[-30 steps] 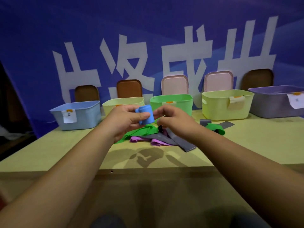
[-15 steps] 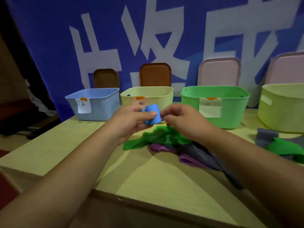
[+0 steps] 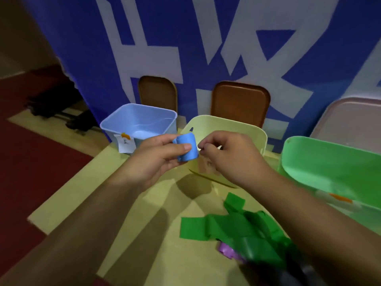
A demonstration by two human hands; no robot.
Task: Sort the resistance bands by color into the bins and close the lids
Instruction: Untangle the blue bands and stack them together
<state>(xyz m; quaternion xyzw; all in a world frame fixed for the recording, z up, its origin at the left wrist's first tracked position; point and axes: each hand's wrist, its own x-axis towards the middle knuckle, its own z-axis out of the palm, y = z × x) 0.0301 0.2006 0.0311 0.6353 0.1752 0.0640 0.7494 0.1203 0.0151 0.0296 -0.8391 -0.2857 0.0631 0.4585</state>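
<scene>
Near blue bin (image 3: 132, 120), rolled blue band (image 3: 186, 149): likely light, soft; pinch its sides
Left hand (image 3: 158, 162): grips it
Right hand (image 3: 226, 155): curled at 3 o'clock, grip unclear

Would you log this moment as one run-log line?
left hand grips blue band | right hand curled beside it | blue bin open | green band on table
</scene>
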